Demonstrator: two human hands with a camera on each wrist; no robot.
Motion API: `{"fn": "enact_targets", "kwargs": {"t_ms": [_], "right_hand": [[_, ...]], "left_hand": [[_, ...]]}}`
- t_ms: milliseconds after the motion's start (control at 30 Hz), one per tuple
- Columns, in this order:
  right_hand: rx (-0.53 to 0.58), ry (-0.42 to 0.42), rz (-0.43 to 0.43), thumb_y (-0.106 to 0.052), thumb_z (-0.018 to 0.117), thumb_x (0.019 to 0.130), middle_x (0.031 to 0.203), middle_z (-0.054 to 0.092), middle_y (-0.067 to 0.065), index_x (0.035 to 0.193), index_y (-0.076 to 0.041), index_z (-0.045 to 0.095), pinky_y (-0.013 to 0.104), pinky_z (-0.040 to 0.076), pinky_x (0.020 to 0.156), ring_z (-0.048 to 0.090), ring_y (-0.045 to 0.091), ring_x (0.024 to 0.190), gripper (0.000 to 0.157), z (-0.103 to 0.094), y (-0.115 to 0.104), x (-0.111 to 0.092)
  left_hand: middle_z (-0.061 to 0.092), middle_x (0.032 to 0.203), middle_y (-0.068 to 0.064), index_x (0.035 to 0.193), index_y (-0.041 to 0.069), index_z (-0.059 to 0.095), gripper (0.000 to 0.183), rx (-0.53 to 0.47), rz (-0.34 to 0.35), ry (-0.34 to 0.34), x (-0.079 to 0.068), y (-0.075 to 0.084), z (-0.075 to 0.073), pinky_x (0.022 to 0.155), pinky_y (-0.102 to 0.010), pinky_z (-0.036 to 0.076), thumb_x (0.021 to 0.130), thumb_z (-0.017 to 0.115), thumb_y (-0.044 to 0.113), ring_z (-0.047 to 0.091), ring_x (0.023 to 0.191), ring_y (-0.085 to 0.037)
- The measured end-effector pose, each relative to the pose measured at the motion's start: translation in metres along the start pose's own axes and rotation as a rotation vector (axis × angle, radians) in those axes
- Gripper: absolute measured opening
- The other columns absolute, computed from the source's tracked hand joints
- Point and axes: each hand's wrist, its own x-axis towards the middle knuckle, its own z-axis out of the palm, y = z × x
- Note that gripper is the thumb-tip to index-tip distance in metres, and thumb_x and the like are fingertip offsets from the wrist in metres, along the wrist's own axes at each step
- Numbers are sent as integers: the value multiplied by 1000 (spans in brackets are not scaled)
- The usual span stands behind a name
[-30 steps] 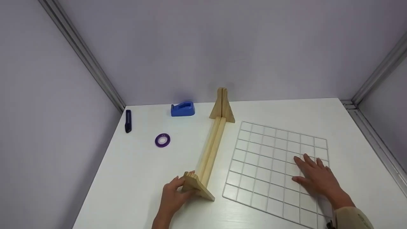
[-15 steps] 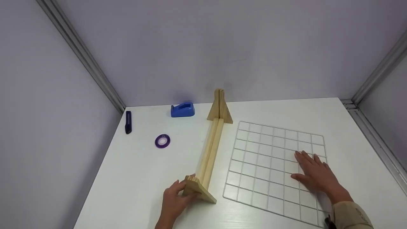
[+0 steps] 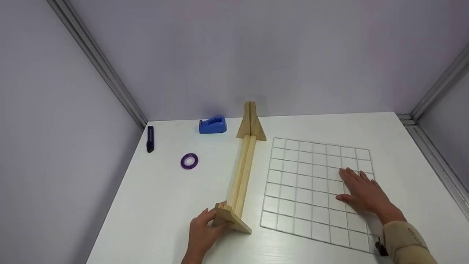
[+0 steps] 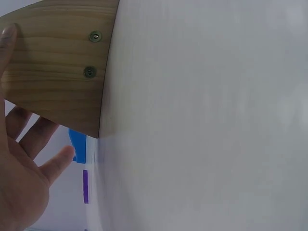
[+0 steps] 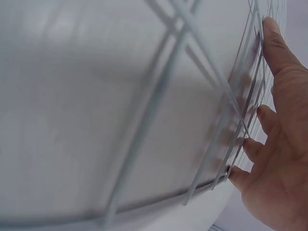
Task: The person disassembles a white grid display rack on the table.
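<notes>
A wooden stand point(image 3: 243, 175) lies lengthwise on the white table, a grooved bar joining two tapered end pieces. My left hand point(image 3: 203, 229) grips its near end piece point(image 3: 234, 221), thumb on the outer face and fingers behind the edge. In the left wrist view two metal screws point(image 4: 95, 36) show in that wooden end piece point(image 4: 57, 62). To the right lies a white wire grid panel point(image 3: 293, 196), parallel to the stand's right side with a narrow gap between. My right hand point(image 3: 364, 194) rests on the grid's right part, fingers extended; in the right wrist view its fingertips touch the wires point(image 5: 144, 120).
Left of the stand lies a purple tape roll point(image 3: 184, 165). A blue tape dispenser point(image 3: 213, 125) stands at the back edge, and a dark utility knife point(image 3: 150, 139) lies at the far left. A wall point(image 3: 329, 66) rises right behind the table.
The wire grid has turned slightly counterclockwise under my right hand, its far right corner moving away. The stand has turned the same way: far end left, near end a little right.
</notes>
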Motion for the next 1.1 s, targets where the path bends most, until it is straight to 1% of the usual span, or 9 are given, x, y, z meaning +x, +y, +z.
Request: {"fn": "enact_targets", "kwargs": {"t_ms": [133, 267, 367, 500, 600, 667, 767, 900, 1100], "right_hand": [[5, 19, 6, -65, 62, 91, 168, 14, 26, 164, -16, 13, 80, 8, 113, 8, 60, 149, 102, -1, 2, -1], [10, 87, 26, -65, 63, 91, 164, 15, 33, 164, -15, 11, 81, 13, 111, 12, 62, 147, 103, -3, 1, -9], [27, 116, 73, -64, 63, 91, 161, 11, 41, 163, -8, 9, 83, 15, 108, 10, 67, 144, 106, -2, -1, -19], [37, 101, 177, -68, 62, 89, 154, 4, 52, 158, 9, 5, 82, 17, 107, 7, 72, 139, 118, 5, -4, -33], [40, 80, 235, -72, 62, 87, 150, 1, 56, 154, 17, 3, 81, 17, 109, 6, 73, 138, 127, 12, -8, -39], [56, 69, 262, -74, 63, 85, 150, -4, 56, 154, 17, 2, 80, 14, 111, 2, 73, 138, 129, 16, -10, -42], [62, 66, 270, -74, 64, 84, 151, -8, 54, 155, 14, 1, 80, 10, 112, -2, 72, 139, 130, 20, -11, -42], [73, 71, 242, -73, 63, 86, 151, -12, 53, 158, 9, -2, 81, 6, 112, -6, 71, 140, 127, 20, -9, -39], [55, 60, 201, -73, 62, 87, 154, -9, 51, 160, 2, -2, 84, 6, 107, -4, 72, 140, 123, 11, -2, -31]], "left_hand": [[74, 120, 10, 110, 26, 77, 48, 9, 30, 10, 1, 0, 1, 100, -62, 52, 66, 89, 44, 75, 102, -11], [72, 125, 9, 118, 25, 75, 53, 30, 50, -25, 2, -2, 0, 101, -62, 52, 69, 88, 43, 73, 109, -14], [69, 133, 5, 129, 24, 70, 62, 33, 29, -86, 5, -5, -6, 103, -55, 53, 72, 89, 35, 69, 119, -20], [65, 139, 1, 140, 26, 62, 73, 44, -7, -181, 10, -8, -15, 103, -41, 54, 73, 90, 23, 64, 126, -23], [63, 141, 4, 142, 25, 61, 73, 20, -32, -241, 11, -8, -19, 104, -38, 54, 74, 90, 22, 64, 127, -21], [62, 141, 5, 142, 25, 60, 72, -2, -45, -276, 12, -8, -19, 102, -36, 56, 76, 89, 25, 64, 127, -20], [64, 139, 6, 135, 26, 66, 62, -25, -75, -301, 11, -8, -18, 99, -33, 57, 77, 87, 29, 65, 125, -19], [70, 131, 5, 117, 28, 74, 41, -3, -108, -283, 7, -9, -15, 96, -34, 59, 78, 86, 29, 68, 121, -21], [71, 127, 8, 108, 30, 76, 32, 10, -154, -268, 6, 0, -14, 103, -38, 55, 78, 85, 32, 65, 126, -23]]}}
